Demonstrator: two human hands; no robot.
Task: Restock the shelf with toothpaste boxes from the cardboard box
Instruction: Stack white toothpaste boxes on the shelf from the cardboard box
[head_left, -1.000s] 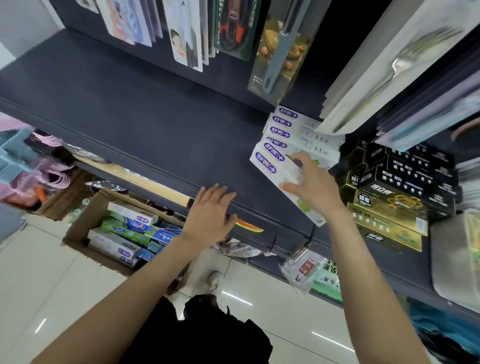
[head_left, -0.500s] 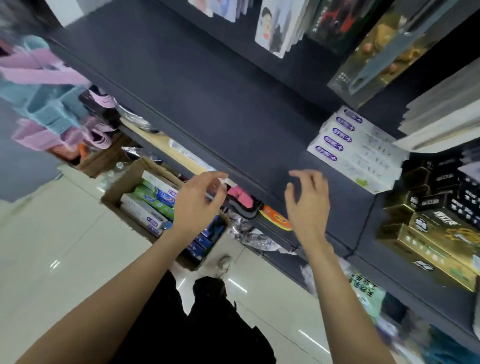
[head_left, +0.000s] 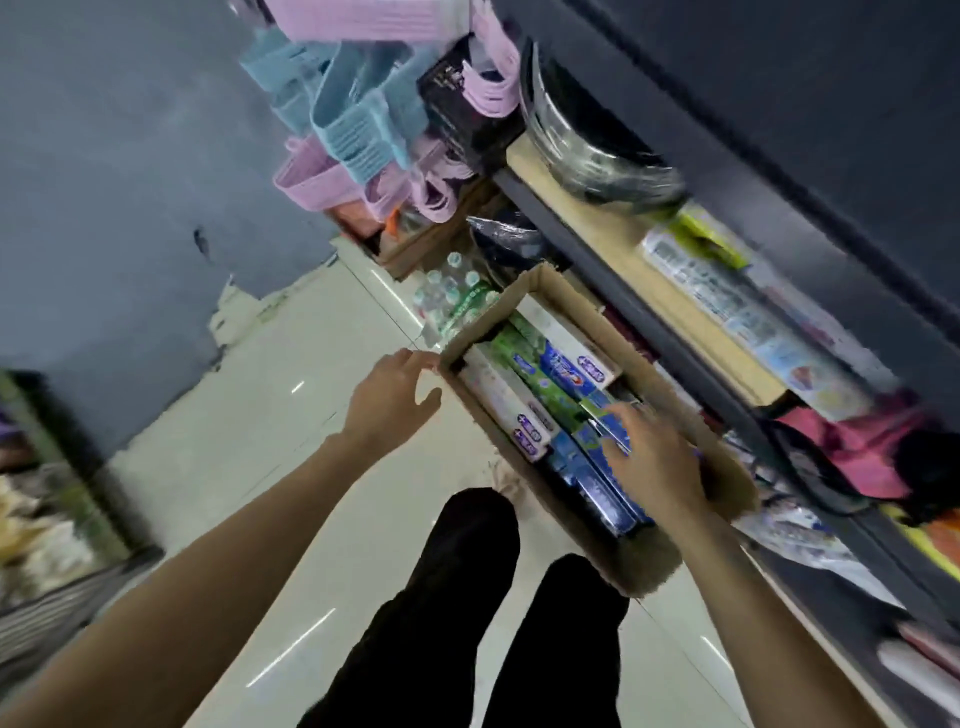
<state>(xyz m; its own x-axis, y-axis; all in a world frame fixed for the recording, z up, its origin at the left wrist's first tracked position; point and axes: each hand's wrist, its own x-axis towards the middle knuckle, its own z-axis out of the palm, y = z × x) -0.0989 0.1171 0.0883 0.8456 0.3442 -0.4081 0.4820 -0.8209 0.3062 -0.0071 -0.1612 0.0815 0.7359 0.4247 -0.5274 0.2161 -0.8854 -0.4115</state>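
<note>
On the shop floor (head_left: 291, 415) sits the cardboard box (head_left: 727, 483). Both hands have dropped from the shelf: right hand (head_left: 652, 457) reaches spread onto a blue toothpaste box (head_left: 587, 467), left hand (head_left: 395, 400) hangs loose, ready to restock.

Dim, motion-blurred, edges distorted.

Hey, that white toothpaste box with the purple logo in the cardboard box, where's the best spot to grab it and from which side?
Probably from above, pinching the long sides of the white toothpaste box near its purple-logo end. It lies flat along the cardboard box wall nearest the left hand, with green boxes tight against its other side, so only its top is exposed.
</note>
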